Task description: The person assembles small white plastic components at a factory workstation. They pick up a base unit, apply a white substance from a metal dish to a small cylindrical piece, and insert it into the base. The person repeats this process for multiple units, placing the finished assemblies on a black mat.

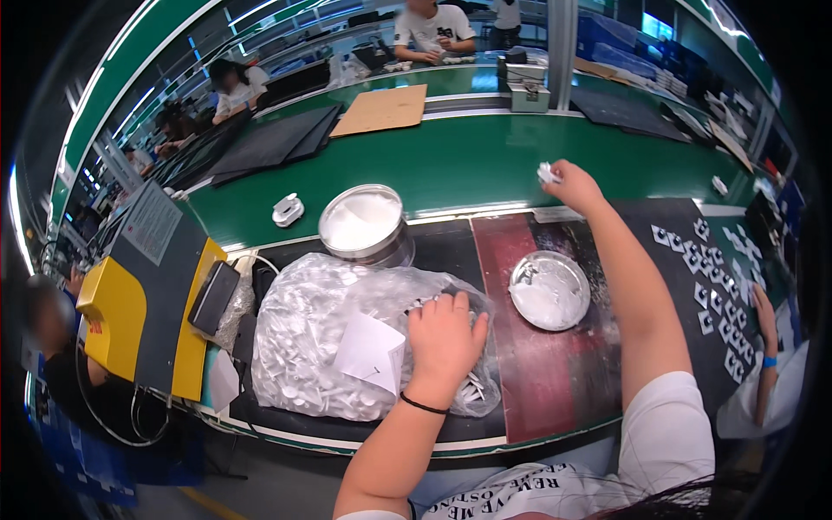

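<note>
My left hand (pixel 445 334) lies over the right side of a large clear plastic bag (pixel 303 347) full of small white plastic parts. Its fingers are spread on the bag, and no held thing shows. A folded white paper (pixel 371 354) rests on the bag beside this hand. My right arm stretches far forward. Over the near edge of the green conveyor belt (pixel 468 178), my right hand (pixel 576 186) pinches a small white plastic part (pixel 547 173). Between my arms, a round metal dish (pixel 549 290) holds a white substance.
A larger round tin (pixel 364 225) with white contents stands behind the bag. Another white part (pixel 288 210) sits on the belt. At left is a yellow and grey machine (pixel 143 295). Several small white pieces (pixel 715 286) cover the right mat, near a co-worker's hand (pixel 763 312).
</note>
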